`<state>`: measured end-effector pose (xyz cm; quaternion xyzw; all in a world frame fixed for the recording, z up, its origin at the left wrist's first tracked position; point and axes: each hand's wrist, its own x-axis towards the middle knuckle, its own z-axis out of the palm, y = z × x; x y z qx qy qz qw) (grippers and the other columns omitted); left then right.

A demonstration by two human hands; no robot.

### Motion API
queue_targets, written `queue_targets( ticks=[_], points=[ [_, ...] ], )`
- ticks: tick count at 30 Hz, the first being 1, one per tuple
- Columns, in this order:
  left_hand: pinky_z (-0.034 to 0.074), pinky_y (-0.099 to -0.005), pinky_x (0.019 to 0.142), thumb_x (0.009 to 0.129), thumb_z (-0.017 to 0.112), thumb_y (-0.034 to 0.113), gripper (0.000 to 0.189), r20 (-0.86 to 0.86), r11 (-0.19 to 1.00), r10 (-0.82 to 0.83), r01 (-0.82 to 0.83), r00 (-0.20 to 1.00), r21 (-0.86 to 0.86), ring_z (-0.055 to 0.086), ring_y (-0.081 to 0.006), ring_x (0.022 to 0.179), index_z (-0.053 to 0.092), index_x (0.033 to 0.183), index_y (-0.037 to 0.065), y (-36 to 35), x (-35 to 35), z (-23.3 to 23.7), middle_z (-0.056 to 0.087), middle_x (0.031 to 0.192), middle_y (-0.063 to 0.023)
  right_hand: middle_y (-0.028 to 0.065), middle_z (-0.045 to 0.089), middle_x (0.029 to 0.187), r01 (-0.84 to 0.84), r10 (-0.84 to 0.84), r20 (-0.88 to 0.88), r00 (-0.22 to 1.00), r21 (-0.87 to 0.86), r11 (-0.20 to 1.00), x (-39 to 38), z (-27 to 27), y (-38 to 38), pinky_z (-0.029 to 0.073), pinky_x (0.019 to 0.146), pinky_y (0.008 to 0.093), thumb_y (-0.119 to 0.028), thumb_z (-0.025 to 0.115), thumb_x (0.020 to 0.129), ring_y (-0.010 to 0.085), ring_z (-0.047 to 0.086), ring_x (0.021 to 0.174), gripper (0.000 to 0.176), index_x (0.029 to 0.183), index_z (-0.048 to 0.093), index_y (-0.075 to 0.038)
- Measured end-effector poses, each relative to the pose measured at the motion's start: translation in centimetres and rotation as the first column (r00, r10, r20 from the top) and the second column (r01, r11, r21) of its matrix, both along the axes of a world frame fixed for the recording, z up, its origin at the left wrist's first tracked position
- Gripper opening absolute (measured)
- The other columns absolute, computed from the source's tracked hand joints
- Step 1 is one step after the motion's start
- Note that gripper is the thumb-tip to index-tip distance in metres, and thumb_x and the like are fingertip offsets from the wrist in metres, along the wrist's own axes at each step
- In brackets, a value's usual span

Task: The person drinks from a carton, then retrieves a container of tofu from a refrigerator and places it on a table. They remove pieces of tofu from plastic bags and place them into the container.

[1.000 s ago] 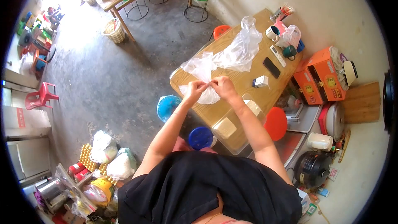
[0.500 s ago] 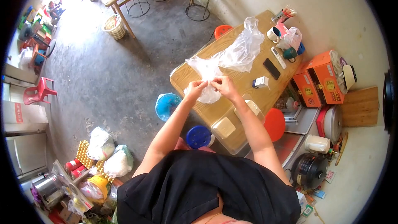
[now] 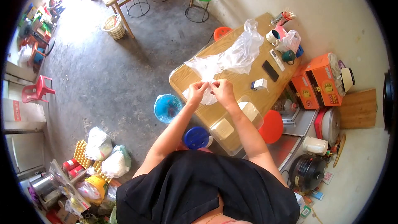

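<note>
The plastic bag (image 3: 206, 69) lies at the near corner of the wooden table (image 3: 182, 79), directly between the two hands. A part of it shows below the fingers, and its loose top spreads out behind them. The left hand (image 3: 196, 91) and the right hand (image 3: 224, 90) are close together, almost touching. Each one is closed in a pinch on the bag. A clear box (image 3: 234, 125) sits just beside the right forearm.

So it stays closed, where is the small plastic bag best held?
Grip the small plastic bag by its gathered neck, from above: the left hand and right hand pinch there, and its wider body rests on the wooden table.
</note>
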<state>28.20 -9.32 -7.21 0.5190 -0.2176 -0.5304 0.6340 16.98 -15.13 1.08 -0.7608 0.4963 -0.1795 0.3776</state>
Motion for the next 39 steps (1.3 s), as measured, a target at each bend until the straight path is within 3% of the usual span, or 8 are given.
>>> queue_targets(
  ticks=[7,11,13,17,19,21,28,39],
  points=[
    [0.042,-0.0242,0.055,0.089,0.065,0.021,0.025,0.346,0.996,0.078,-0.086,0.935,0.008,0.050,-0.0040,0.061,0.070,0.085,-0.003,0.5,-0.9,1.9,0.064,0.069,0.0007,0.0122,0.066,0.060,-0.028,0.028,-0.148,0.989,-0.003,1.000,0.6,1.5,-0.2,0.052,0.057,0.0310,-0.017,0.067,0.080,0.0182,0.067,0.056,0.022,0.070,0.070,0.002],
    [0.041,-0.0238,0.054,0.089,0.065,0.021,0.026,0.430,0.996,0.069,-0.086,0.900,0.021,0.050,-0.0037,0.061,0.070,0.085,-0.003,0.4,-0.9,2.4,0.063,0.067,0.0010,0.0136,0.066,0.060,-0.082,0.053,-0.210,0.976,-0.135,0.987,0.6,0.7,-0.5,0.052,0.058,0.0320,-0.016,0.067,0.078,0.0197,0.067,0.057,0.020,0.069,0.069,0.002],
    [0.040,-0.0237,0.054,0.089,0.065,0.021,0.025,0.386,0.998,0.060,-0.069,0.920,0.010,0.049,-0.0035,0.061,0.070,0.084,-0.003,0.5,-0.8,3.1,0.063,0.068,0.0010,0.0138,0.066,0.060,-0.084,0.041,-0.242,0.969,-0.170,0.982,0.6,0.6,-0.6,0.052,0.058,0.0322,-0.014,0.066,0.078,0.0197,0.068,0.057,0.019,0.070,0.069,0.002],
    [0.042,-0.0236,0.055,0.089,0.066,0.021,0.024,0.268,0.997,0.077,-0.075,0.960,-0.019,0.052,-0.0043,0.061,0.070,0.085,-0.003,-0.2,-0.3,1.4,0.064,0.071,-0.0003,0.0123,0.067,0.065,-0.020,0.017,0.026,1.000,0.143,0.990,0.0,1.1,-0.7,0.055,0.059,0.0296,-0.007,0.062,0.084,0.0177,0.069,0.062,0.016,0.076,0.068,0.006],
    [0.044,-0.0240,0.056,0.089,0.066,0.022,0.023,-0.014,0.997,0.071,-0.071,0.997,-0.015,0.056,-0.0065,0.061,0.069,0.086,-0.001,-0.3,-0.3,1.7,0.066,0.075,-0.0020,0.0118,0.067,0.069,-0.008,-0.038,0.163,0.986,0.269,0.963,-0.1,1.4,-0.8,0.056,0.059,0.0285,-0.004,0.061,0.086,0.0171,0.069,0.064,0.016,0.080,0.067,0.008],
    [0.045,-0.0241,0.057,0.089,0.066,0.023,0.023,-0.077,0.999,0.046,-0.046,0.996,-0.006,0.057,-0.0078,0.061,0.069,0.086,0.000,-0.4,-0.1,1.1,0.066,0.076,-0.0025,0.0110,0.067,0.075,-0.017,-0.029,0.145,0.989,0.307,0.952,-0.1,1.5,-0.9,0.057,0.061,0.0269,-0.001,0.058,0.088,0.0170,0.069,0.067,0.015,0.085,0.065,0.011],
    [0.048,-0.0243,0.057,0.091,0.064,0.025,0.024,-0.270,1.000,-0.010,0.007,0.963,-0.013,0.061,-0.0105,0.061,0.066,0.091,0.001,-0.5,0.1,-0.4,0.067,0.078,-0.0043,0.0117,0.068,0.077,-0.008,-0.057,0.192,0.980,0.322,0.947,0.1,1.3,-0.6,0.057,0.059,0.0265,-0.003,0.060,0.088,0.0166,0.069,0.067,0.014,0.087,0.066,0.010],
    [0.046,-0.0236,0.055,0.092,0.063,0.024,0.024,-0.208,0.999,0.040,-0.039,0.977,0.009,0.060,-0.0092,0.060,0.067,0.089,0.000,-0.1,-0.5,-0.4,0.067,0.075,-0.0036,0.0097,0.067,0.062,0.002,0.000,-0.013,1.000,0.156,0.988,1.1,1.9,-0.4,0.052,0.053,0.0253,-0.011,0.068,0.083,0.0123,0.065,0.055,0.018,0.076,0.069,0.005]
  ],
)
